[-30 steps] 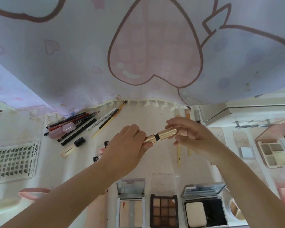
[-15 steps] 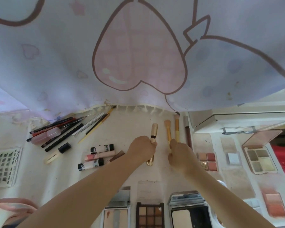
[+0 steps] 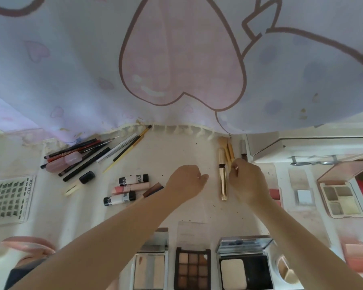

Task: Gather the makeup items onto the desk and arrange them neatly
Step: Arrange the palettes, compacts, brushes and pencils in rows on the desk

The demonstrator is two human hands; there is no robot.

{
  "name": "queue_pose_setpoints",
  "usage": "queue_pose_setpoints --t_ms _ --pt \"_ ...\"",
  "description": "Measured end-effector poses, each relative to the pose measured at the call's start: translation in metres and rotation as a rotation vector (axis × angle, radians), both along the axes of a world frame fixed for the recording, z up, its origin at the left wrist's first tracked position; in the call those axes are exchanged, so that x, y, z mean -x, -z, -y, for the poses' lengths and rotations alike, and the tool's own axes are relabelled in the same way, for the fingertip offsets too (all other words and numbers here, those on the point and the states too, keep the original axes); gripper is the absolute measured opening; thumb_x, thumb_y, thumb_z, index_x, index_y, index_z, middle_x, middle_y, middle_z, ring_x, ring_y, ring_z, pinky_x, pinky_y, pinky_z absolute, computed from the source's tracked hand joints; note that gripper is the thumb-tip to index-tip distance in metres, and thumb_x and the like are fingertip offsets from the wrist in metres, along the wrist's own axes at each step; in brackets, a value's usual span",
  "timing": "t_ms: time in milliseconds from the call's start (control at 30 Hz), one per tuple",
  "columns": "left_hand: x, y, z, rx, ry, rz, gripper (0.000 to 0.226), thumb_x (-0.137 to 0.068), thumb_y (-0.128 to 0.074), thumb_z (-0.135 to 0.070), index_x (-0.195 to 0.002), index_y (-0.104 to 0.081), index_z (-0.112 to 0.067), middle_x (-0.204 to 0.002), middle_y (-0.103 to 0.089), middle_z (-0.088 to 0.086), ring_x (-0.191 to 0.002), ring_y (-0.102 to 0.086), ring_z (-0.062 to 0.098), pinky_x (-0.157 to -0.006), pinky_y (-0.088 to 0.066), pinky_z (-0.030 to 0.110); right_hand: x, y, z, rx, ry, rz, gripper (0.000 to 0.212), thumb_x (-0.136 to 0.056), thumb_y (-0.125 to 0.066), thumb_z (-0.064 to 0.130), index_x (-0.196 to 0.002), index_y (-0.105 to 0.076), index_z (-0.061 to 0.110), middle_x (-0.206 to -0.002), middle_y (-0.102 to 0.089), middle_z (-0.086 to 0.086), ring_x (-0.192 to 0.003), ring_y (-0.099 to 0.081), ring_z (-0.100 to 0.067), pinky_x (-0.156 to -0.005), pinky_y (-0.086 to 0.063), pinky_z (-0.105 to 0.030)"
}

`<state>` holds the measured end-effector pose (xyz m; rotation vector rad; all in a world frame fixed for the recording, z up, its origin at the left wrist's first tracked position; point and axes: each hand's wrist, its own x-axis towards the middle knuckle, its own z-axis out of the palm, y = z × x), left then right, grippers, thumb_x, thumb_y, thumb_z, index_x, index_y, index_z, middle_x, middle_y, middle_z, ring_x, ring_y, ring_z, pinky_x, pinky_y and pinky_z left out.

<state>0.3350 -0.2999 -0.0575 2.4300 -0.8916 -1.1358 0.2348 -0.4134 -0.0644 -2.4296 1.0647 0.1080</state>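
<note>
1. The slim gold metal tube with a black band (image 3: pixel 222 173) lies lengthwise on the pale desk (image 3: pixel 176 151) — between both hands.
2. Left hand (image 3: pixel 186 182) is loosely curled, grasping nothing.
3. Right hand (image 3: pixel 246 182) — grip impossible to tell.

Three capped tubes (image 3: pixel 126 189); one gold tube (image 3: pixel 222 176); two hands (image 3: pixel 187 181)

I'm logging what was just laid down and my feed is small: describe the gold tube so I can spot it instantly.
Find the big pink heart on the hanging cloth; below its right edge, on the desk, the gold tube lies between the two hands. It is shiny gold with a black band, thicker than the yellow-handled brushes beside it.
</note>
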Motion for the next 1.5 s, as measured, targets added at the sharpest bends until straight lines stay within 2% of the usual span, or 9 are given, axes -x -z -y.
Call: queue_pose_setpoints --t_ms 67,333,467,667,900,1033,1200,1367,1500 --pt "-0.012 -0.005 -0.023 0.001 0.018 0.078 0.03 -0.094 -0.04 -0.034 -0.105 -0.056 -0.012 -0.103 -0.058 0.006 -0.099 -0.052 0.02 -0.081 -0.039 0.027 -0.006 -0.005 -0.008 -0.001 -0.08 0.04 0.015 -0.087 -0.042 0.009 -0.086 -0.056 0.004 -0.074 -0.062 -0.01 -0.059 -0.049 -0.02 -0.049 -0.036 -0.026" --pt "-0.053 -0.021 -0.104 -0.186 -0.093 0.219 0.021 -0.092 -0.044 -0.03 -0.106 -0.055 -0.019 -0.103 -0.058 0.0 -0.087 -0.05 0.014 -0.073 -0.039 0.022 -0.05 -0.005 -0.074 -0.074 -0.916 -0.029 0.029 -0.09 -0.046 0.021 -0.117 -0.058 0.018 -0.114 -0.052 -0.006 -0.103 -0.046 -0.021 -0.079 -0.039 -0.031" --pt "-0.052 -0.02 -0.117 -0.235 -0.014 0.199 0.026 -0.092 -0.043 -0.029 -0.113 -0.052 -0.018 -0.112 -0.056 0.001 -0.094 -0.05 0.015 -0.074 -0.038 0.021 -0.057 0.006 -0.089 0.008 -0.947 -0.069 0.034 -0.09 -0.046 0.022 -0.124 -0.048 0.017 -0.114 -0.049 -0.008 -0.105 -0.044 -0.023 -0.078 -0.039 -0.033" --pt "-0.047 -0.022 -0.116 -0.229 0.111 0.189 0.024 -0.092 -0.043 -0.026 -0.109 -0.054 -0.013 -0.104 -0.057 0.003 -0.089 -0.051 0.016 -0.072 -0.039 0.022 -0.049 0.011 -0.088 0.063 -0.993 0.001 0.021 -0.086 -0.05 0.021 -0.104 -0.055 0.011 -0.107 -0.051 -0.006 -0.098 -0.043 -0.019 -0.069 -0.033 -0.024" --pt "-0.032 -0.018 -0.105 -0.264 0.385 0.225 0.039 -0.088 -0.051 -0.035 -0.115 -0.05 -0.008 -0.109 -0.053 0.01 -0.095 -0.053 0.021 -0.074 -0.042 0.028 -0.032 0.003 -0.08 -0.169 -0.783 0.0 0.021 -0.085 -0.055 0.02 -0.104 -0.057 0.013 -0.101 -0.059 -0.001 -0.09 -0.051 -0.014 -0.077 -0.036 -0.018" --pt "-0.032 -0.016 -0.101 -0.059 0.286 0.206 0.043 -0.088 -0.049 -0.042 -0.123 -0.048 -0.017 -0.115 -0.046 0.006 -0.103 -0.049 0.021 -0.079 -0.038 0.027 -0.024 -0.023 -0.07 -0.398 -0.492 0.197 0.015 -0.08 -0.061 0.004 -0.09 -0.06 0.015 -0.083 -0.056 0.011 -0.075 -0.059 -0.008 -0.071 -0.049 -0.012" --pt "-0.029 -0.025 -0.089 0.187 0.319 0.2 0.032 -0.089 -0.05 -0.039 -0.111 -0.057 -0.017 -0.094 -0.043 0.0 -0.094 -0.045 0.016 -0.073 -0.031 0.023 -0.014 -0.05 -0.062 -0.5 -0.333 0.373 0.038 -0.076 -0.062 -0.006 -0.079 -0.053 0.031 -0.083 -0.058 0.013 -0.069 -0.061 0.004 -0.067 -0.047 -0.005" --pt "-0.05 -0.027 -0.096 0.111 0.243 0.295 0.025 -0.086 -0.05 -0.043 -0.09 -0.057 -0.019 -0.074 -0.033 -0.012 -0.08 -0.042 0.01 -0.067 -0.03 0.021 0.002 -0.078 -0.023 -0.516 -0.046 0.585 0.037 -0.076 -0.061 -0.01 -0.078 -0.056 0.027 -0.079 -0.062 0.0 -0.058 -0.064 0.002 -0.056 -0.045 -0.003" --pt "-0.051 -0.033 -0.092 0.172 0.182 0.3 0.027 -0.084 -0.053 -0.044 -0.094 -0.061 -0.02 -0.075 -0.036 -0.012 -0.075 -0.043 0.009 -0.057 -0.029 0.018 0.004 -0.08 -0.019 -0.569 -0.068 0.573 0.035 -0.076 -0.059 -0.011 -0.079 -0.058 0.024 -0.078 -0.064 -0.001 -0.058 -0.064 0.001 -0.061 -0.049 -0.006"
